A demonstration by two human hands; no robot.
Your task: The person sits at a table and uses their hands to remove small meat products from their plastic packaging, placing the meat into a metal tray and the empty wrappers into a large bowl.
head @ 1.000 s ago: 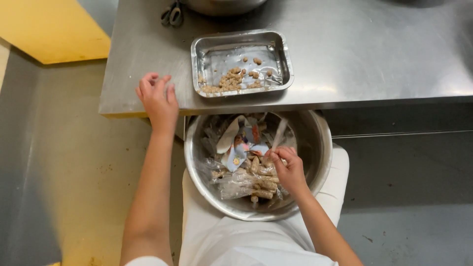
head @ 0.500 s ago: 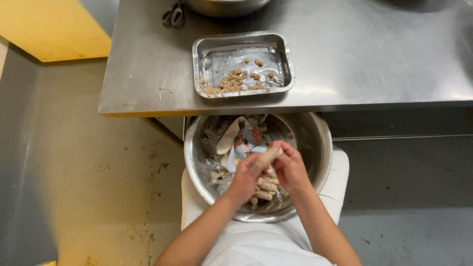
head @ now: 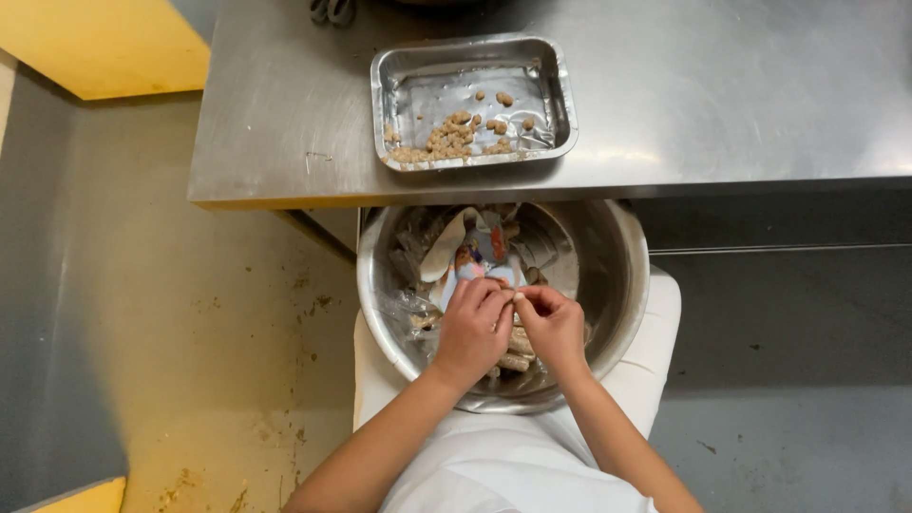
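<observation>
My left hand (head: 472, 328) and right hand (head: 549, 326) meet fingertip to fingertip over the bowl (head: 617, 285), both pinched narrow on one small pale piece (head: 516, 296) between them (too small to tell just what it is). A second ago my left hand was up on the edge of the surface (head: 712, 104) and only the right was down in the bowl. Half a second ago both were already in, holding a longer pale stick up between them; now that stick no longer shows, and the hands sit closer together and lower.

Under my palms lie brown sticks (head: 518, 350), stacked against the near wall of the bowl. Beyond my fingers are crumpled wrappers (head: 480, 252), pale, blue and red, much as they were. The bowl rests on my lap, against my white apron (head: 494, 465), its far rim tucked under the edge of the surface.

Up on the surface, well apart from my hands, stands the tray (head: 562, 95), with small brown bits (head: 451, 138) heaped toward its near left corner, unchanged.
</observation>
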